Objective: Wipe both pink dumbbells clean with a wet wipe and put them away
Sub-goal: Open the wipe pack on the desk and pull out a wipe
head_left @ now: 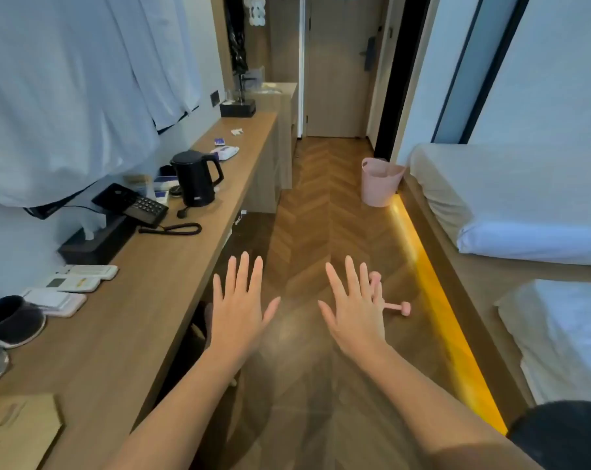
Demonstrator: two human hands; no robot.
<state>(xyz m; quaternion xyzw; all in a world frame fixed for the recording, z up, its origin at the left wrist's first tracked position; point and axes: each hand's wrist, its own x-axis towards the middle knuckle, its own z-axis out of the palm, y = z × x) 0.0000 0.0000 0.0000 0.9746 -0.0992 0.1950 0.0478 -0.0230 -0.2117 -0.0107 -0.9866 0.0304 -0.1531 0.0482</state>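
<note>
A strip of herringbone wood floor [321, 205] ran open from the person to the closed door [338, 79], bounded on the left by the long front edge of the wooden surface [172, 266] and on the right by a lit amber strip [439, 300] under the base of 2 white beds [507, 205]. Both hands hung over this strip, palms down and holding nothing. The left hand [238, 310] was just off the surface's front edge, its fingers [244, 273] straight and spread. The right hand [353, 313] was spread the same way.

1 pink dumbbell [397, 306] lay flat on the floor near the lit strip, its inner end hidden behind the right hand. The other pink dumbbell [375, 277] showed only as a pink end past the fingertips; how it lay could not be told.

A pink bin [378, 183] stood on the floor against the corner of the far bed, narrowing the passage a little. Along the surface's wall edge sat a black kettle [195, 178], a desk phone [134, 205] with its coiled cord, a dark tissue box [94, 239] and 3 pale remotes [80, 279]. A white and purple packet [224, 152] lay further along, near the front edge. White cloth [66, 96] hung over the wall above.
</note>
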